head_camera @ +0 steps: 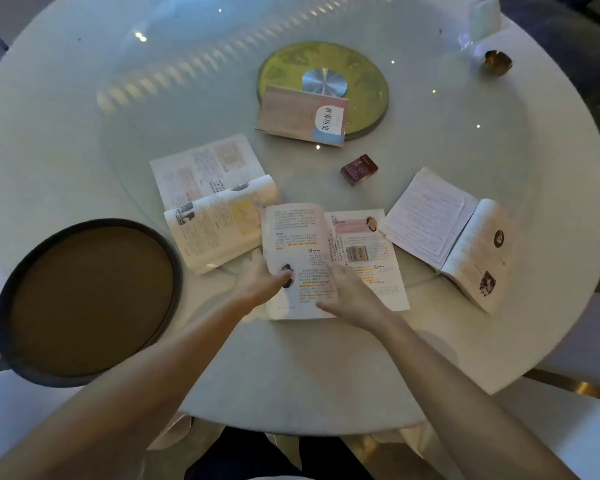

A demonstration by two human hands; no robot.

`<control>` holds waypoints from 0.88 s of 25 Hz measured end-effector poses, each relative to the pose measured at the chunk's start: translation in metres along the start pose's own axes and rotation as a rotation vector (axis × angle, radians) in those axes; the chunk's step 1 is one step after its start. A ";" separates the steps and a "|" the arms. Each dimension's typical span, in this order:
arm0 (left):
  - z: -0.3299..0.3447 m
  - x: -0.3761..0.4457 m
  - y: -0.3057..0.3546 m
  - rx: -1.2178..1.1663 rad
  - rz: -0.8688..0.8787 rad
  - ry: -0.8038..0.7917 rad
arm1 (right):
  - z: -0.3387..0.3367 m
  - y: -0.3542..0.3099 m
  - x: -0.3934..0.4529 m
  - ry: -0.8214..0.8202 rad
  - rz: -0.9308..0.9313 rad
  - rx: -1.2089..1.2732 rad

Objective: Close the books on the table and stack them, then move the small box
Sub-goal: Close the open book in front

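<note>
Three open books lie on the round white table. The middle open book is right in front of me. My left hand holds its left edge, thumb on the page. My right hand rests flat on its lower middle, fingers spread. A second open book lies to the left, a third open book to the right. A closed book with a pink and blue cover sits farther back. The small dark red box stands between the closed book and the right book.
A round dark-rimmed brown tray overhangs the table's left front edge. A yellow-green turntable disc with a metal hub sits at the centre, partly under the closed book. A small brass cup stands at the far right.
</note>
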State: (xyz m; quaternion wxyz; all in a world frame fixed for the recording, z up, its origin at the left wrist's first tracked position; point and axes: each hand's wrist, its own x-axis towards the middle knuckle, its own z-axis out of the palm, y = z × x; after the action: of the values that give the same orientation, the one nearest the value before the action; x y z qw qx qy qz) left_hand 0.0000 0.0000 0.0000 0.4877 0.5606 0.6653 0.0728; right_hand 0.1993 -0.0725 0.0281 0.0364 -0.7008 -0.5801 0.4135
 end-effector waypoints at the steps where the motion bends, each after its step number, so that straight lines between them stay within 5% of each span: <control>1: 0.002 -0.005 0.000 -0.103 -0.029 -0.012 | 0.006 0.003 -0.002 -0.009 0.032 0.048; 8: 0.024 -0.008 -0.018 -0.344 -0.275 -0.063 | 0.032 0.026 -0.004 -0.026 0.160 0.256; 12: 0.030 0.002 -0.026 -0.275 -0.244 0.055 | 0.038 0.035 -0.002 -0.043 0.149 0.300; 19: 0.027 0.004 -0.014 -0.350 -0.307 0.013 | 0.024 0.046 0.001 -0.086 0.127 0.367; 22: 0.016 -0.004 -0.003 -0.360 -0.226 0.039 | 0.004 0.062 0.003 0.147 0.216 0.265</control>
State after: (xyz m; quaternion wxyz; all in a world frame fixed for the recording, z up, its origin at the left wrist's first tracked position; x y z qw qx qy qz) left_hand 0.0095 -0.0113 -0.0081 0.5721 0.3847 0.7094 0.1464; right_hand 0.2455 -0.0916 -0.0096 0.1263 -0.7764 -0.4379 0.4354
